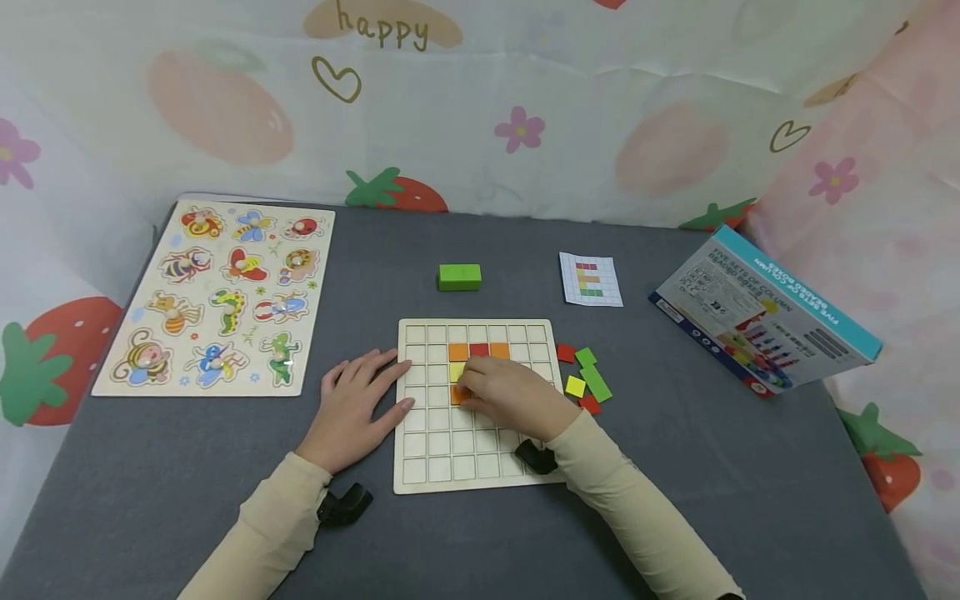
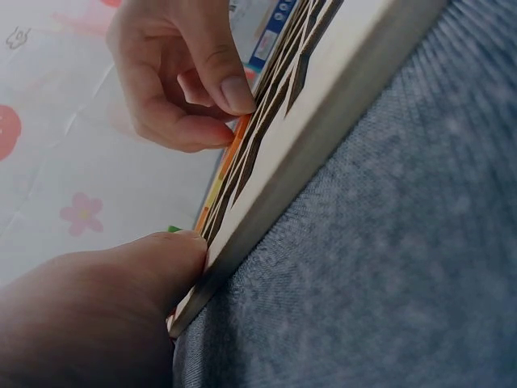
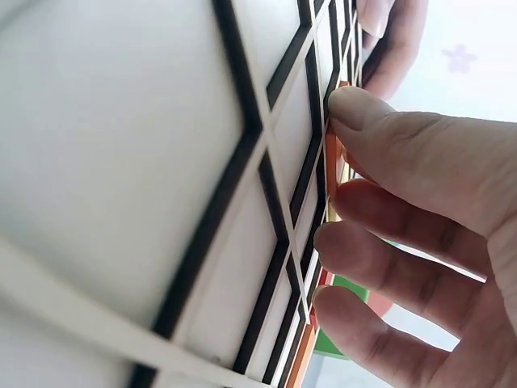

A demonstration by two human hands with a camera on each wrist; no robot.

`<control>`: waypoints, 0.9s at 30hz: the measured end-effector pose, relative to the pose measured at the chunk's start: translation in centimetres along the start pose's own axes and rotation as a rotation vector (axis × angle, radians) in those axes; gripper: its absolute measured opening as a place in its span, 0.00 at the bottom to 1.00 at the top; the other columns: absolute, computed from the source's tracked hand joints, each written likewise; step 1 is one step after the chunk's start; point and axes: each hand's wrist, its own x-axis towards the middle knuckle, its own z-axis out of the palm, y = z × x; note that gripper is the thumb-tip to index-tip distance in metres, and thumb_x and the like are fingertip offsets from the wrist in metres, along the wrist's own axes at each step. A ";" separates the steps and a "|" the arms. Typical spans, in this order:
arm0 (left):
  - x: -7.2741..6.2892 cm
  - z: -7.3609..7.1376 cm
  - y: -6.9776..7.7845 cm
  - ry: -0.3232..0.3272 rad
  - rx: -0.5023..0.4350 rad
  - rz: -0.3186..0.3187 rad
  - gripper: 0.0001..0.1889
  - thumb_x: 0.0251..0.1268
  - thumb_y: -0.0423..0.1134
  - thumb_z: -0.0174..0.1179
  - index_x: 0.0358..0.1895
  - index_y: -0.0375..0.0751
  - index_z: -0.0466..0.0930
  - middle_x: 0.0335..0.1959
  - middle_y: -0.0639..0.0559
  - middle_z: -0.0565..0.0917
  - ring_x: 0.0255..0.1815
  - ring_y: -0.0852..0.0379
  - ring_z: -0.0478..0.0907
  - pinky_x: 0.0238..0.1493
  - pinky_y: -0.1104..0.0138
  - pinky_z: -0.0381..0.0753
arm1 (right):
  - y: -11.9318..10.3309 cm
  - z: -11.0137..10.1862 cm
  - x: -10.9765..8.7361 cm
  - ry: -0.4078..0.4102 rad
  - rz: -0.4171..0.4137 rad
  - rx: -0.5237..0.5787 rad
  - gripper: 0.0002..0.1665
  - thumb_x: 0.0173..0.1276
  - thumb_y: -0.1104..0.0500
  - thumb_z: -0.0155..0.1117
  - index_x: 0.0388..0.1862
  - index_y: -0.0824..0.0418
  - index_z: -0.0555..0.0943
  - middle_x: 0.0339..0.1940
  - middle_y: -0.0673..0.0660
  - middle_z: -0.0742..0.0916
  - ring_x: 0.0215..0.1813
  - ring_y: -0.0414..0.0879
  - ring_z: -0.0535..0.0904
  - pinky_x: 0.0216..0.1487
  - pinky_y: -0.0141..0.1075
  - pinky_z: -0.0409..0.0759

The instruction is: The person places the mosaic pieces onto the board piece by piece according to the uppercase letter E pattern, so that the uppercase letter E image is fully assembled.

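A wooden grid board (image 1: 423, 446) lies on the grey cloth. Near its middle my right hand (image 1: 521, 396) pinches an orange square tile (image 1: 456, 395) between thumb and forefinger, down at the grid. In the right wrist view this orange tile (image 3: 331, 158) stands partly behind the thumb. My left hand (image 1: 352, 412) rests at the board's left edge, fingers spread and fairly straight, fingertips touching the rim. Above the right hand sit orange tiles (image 1: 458, 352), a red tile (image 1: 478, 349) and a yellow tile (image 1: 456, 371) in the grid; the hand may cover others.
Loose red, green and yellow tiles (image 1: 597, 383) lie by the board's right edge. Behind the board are a green block (image 1: 459, 277) and a pattern card (image 1: 592, 280). An insect puzzle board (image 1: 217, 300) lies left; a box (image 1: 765, 317) stands right.
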 end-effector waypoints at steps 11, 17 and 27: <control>0.0 0.1 -0.1 -0.009 0.003 -0.004 0.30 0.67 0.58 0.55 0.69 0.52 0.68 0.71 0.48 0.65 0.73 0.45 0.55 0.67 0.43 0.47 | 0.0 -0.1 0.1 -0.008 -0.004 0.003 0.12 0.63 0.54 0.69 0.43 0.57 0.84 0.41 0.49 0.82 0.41 0.39 0.78 0.47 0.29 0.79; -0.1 0.1 0.1 -0.004 -0.004 0.001 0.29 0.67 0.57 0.55 0.69 0.51 0.68 0.71 0.47 0.65 0.73 0.45 0.56 0.67 0.43 0.46 | 1.5 -2.0 -1.4 0.071 0.058 0.063 0.10 0.62 0.58 0.70 0.42 0.57 0.83 0.39 0.49 0.82 0.40 0.39 0.78 0.44 0.31 0.79; -0.1 -0.1 0.2 0.001 0.003 -0.002 0.29 0.67 0.56 0.56 0.69 0.50 0.69 0.70 0.46 0.66 0.73 0.44 0.56 0.67 0.43 0.46 | 6.3 -5.4 -8.3 -0.002 0.397 0.098 0.14 0.65 0.59 0.67 0.49 0.62 0.81 0.43 0.55 0.83 0.40 0.44 0.79 0.41 0.39 0.81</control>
